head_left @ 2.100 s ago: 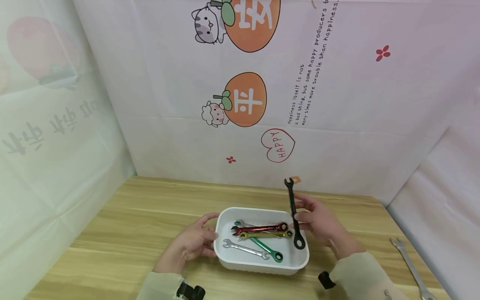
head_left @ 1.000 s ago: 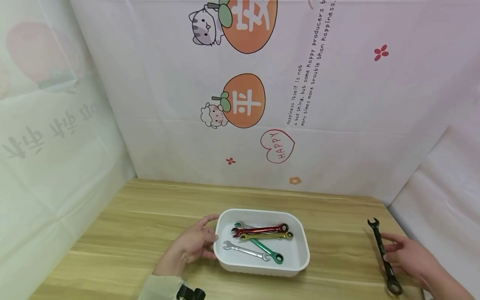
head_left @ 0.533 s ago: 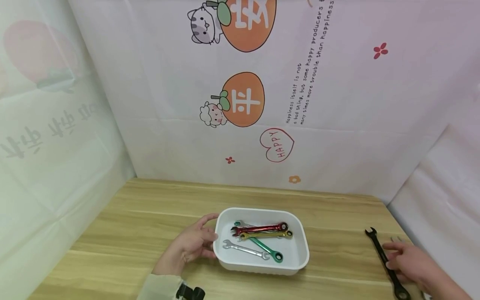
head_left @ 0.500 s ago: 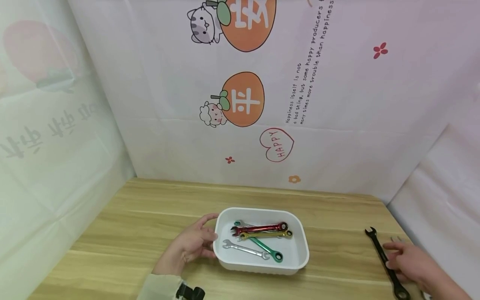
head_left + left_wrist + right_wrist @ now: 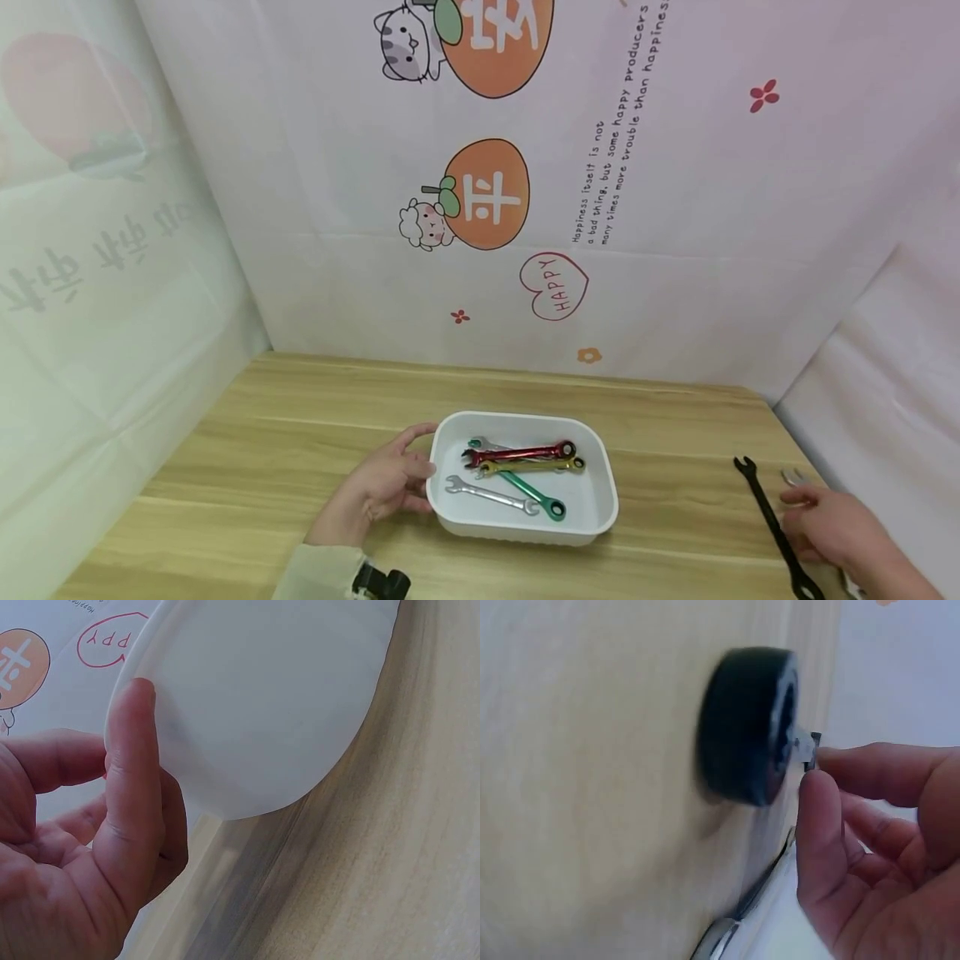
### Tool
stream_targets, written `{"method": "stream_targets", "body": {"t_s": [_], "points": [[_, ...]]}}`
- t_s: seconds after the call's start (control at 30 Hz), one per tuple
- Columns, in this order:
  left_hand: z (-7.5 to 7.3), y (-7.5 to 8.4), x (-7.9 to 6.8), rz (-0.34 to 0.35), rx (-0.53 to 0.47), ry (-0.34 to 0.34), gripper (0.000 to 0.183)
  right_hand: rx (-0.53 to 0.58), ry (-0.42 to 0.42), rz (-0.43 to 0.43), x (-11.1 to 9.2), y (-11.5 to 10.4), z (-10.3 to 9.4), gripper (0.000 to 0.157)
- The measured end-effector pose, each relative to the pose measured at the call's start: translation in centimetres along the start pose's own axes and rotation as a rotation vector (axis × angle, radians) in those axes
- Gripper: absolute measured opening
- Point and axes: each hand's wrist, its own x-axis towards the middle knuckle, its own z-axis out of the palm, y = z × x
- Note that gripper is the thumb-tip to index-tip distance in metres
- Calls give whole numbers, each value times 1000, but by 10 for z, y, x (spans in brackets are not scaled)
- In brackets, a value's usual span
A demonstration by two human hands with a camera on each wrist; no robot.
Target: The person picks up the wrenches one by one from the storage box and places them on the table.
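My left hand [image 5: 386, 483] rests against the left end of a white plastic tray [image 5: 525, 535], its fingers spread along the outer wall and rim. In the left wrist view, the fingers [image 5: 135, 772] lie against the tray's white side. Near the table's right edge lies a black ratchet combination wrench [image 5: 771, 515], open end away from me. My right hand [image 5: 832, 525] is just to its right, fingers loosely bent, slightly apart from the shaft. The right wrist view shows the wrench's black ring end [image 5: 739, 724] large and blurred. A silver wrench [image 5: 795, 477] is partly hidden under the right hand.
Inside the tray are a red wrench [image 5: 517, 454], a gold wrench [image 5: 532, 467], green wrench [image 5: 532, 493] and silver ones [image 5: 491, 495]. The wooden table [image 5: 300, 417] is bordered by printed curtains [image 5: 360, 275] behind and at both sides.
My right hand has carried the black wrench from above the tray to the table's right side, laid it down beside the silver wrench, and let go. The left hand has stayed at the tray.
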Motion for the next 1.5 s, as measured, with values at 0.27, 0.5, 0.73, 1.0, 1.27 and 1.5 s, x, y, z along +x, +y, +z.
{"method": "stream_targets", "body": {"t_s": [0.27, 0.5, 0.73, 1.0, 1.27, 1.5], "points": [[-1, 1, -1, 3, -2, 2, 69, 471, -179, 140, 12, 4, -8, 57], [-1, -1, 0, 2, -3, 2, 70, 434, -190, 162, 10, 11, -12, 60], [0, -1, 0, -1, -7, 3, 69, 403, -147, 240, 8, 13, -15, 66], [1, 1, -2, 0, -6, 5, 70, 365, -121, 237, 9, 12, -18, 61], [0, 1, -2, 1, -4, 4, 70, 645, -211, -26, 9, -9, -16, 48], [0, 1, -1, 1, -4, -3, 70, 1312, -919, -450, 18, -52, 2, 70]]}}
